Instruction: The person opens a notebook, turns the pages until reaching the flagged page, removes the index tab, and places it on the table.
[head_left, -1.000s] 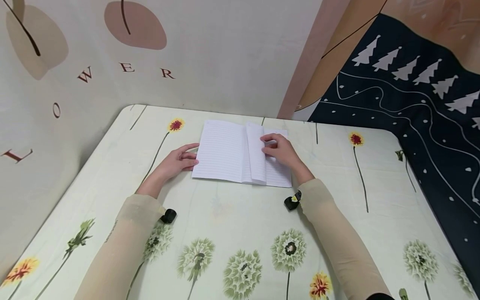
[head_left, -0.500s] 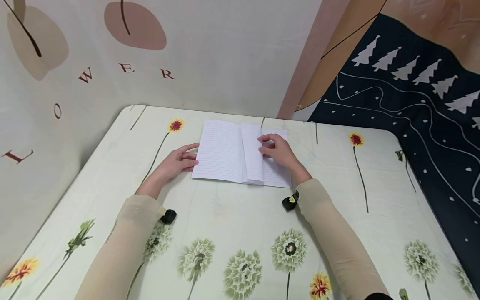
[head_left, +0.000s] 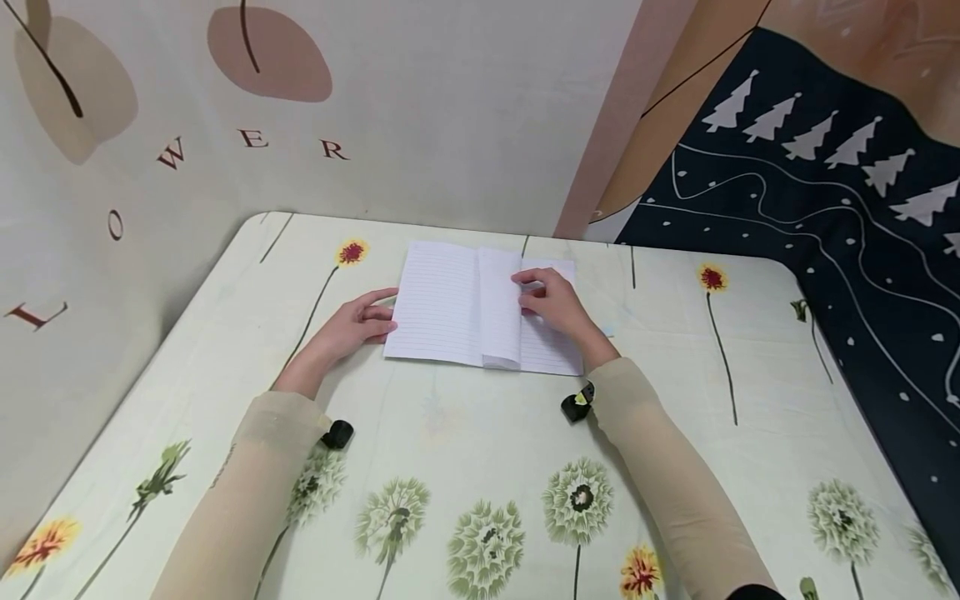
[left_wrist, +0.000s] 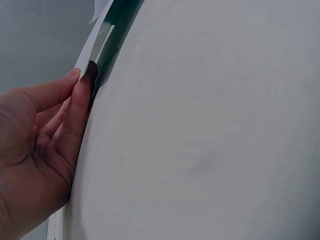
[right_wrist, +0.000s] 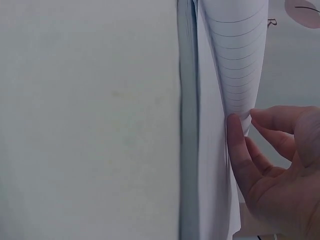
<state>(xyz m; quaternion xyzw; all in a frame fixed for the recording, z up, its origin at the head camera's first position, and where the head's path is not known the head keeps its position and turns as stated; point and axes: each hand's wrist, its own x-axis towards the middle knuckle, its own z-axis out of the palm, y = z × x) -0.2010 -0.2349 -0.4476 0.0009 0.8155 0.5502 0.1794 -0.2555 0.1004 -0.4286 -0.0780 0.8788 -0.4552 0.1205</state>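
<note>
An open notebook (head_left: 438, 304) with lined white pages lies near the back of the table. My left hand (head_left: 348, 327) pinches its left edge between thumb and fingers; the left wrist view shows a dark green cover (left_wrist: 117, 40) under the pages there. On the other side, my right hand (head_left: 557, 302) pinches the free edge of a page (head_left: 500, 308), which curls up and over toward the spine. In the right wrist view, the thumb and a finger of that hand (right_wrist: 280, 155) meet at the edge of the curled lined page (right_wrist: 237, 55).
A white tablecloth (head_left: 450, 425) printed with flowers and dandelions covers the table. Behind stands a pale wall hanging (head_left: 450, 125) with letters, and to the right a dark blue one (head_left: 780, 175) with white trees. A small black wrist camera (head_left: 339, 433) sits by the left cuff.
My right hand has shifted slightly left, carrying the curled page with it toward the spine. The left hand has stayed at the notebook's left edge.
</note>
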